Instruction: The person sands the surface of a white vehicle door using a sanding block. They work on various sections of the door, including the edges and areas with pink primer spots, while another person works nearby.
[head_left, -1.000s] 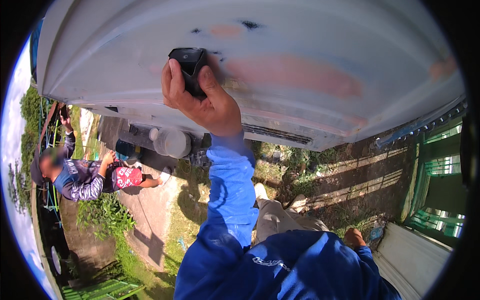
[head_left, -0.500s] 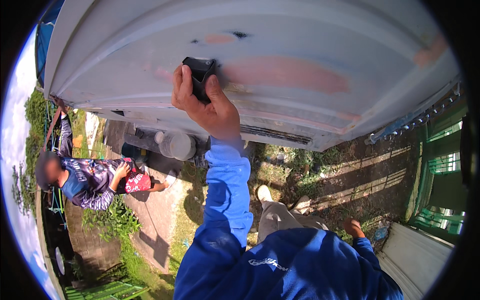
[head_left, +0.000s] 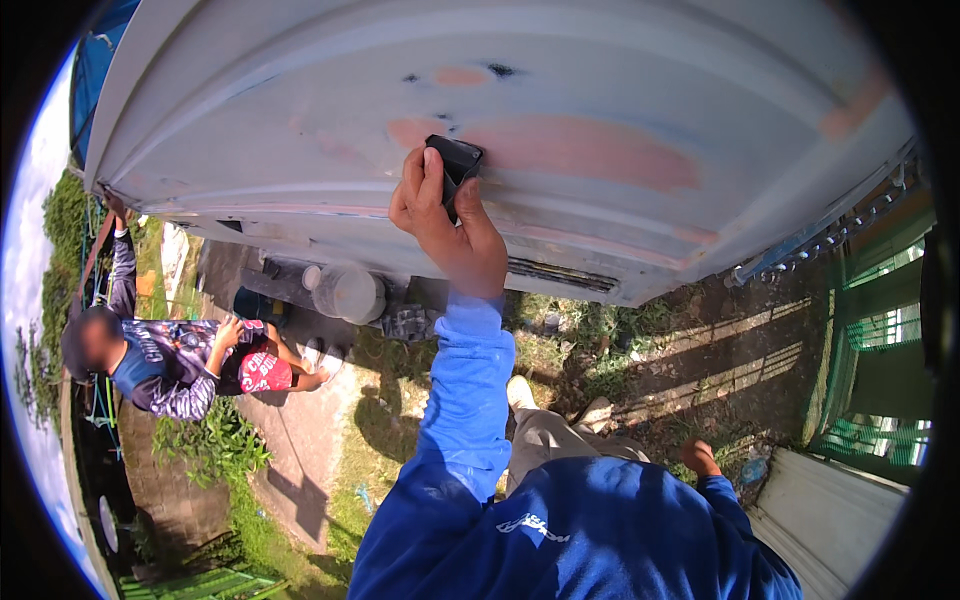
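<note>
My left hand [head_left: 445,215] is closed around a black block [head_left: 455,160] against the pale grey panel [head_left: 330,80], its fingertips on the block's left side and thumb on the right. The block sits at the lower left of a long pink patch [head_left: 580,150], with small dark marks and another pink spot above it. My right hand [head_left: 700,457] hangs low on the right beside my trousered leg, away from the panel; its fingers are too small and turned away to tell whether they are open or closed.
Another person [head_left: 170,355] stands at the left, one arm raised toward the panel's edge. Clear buckets [head_left: 345,295] sit beyond the panel's lower edge. Weedy ground and a path [head_left: 300,460] lie below. A green slatted structure [head_left: 880,380] and white boards [head_left: 820,510] are at the right.
My left hand and the block have moved right and down across the panel, uncovering pink and dark marks. The other person's lower hand and legs have shifted slightly.
</note>
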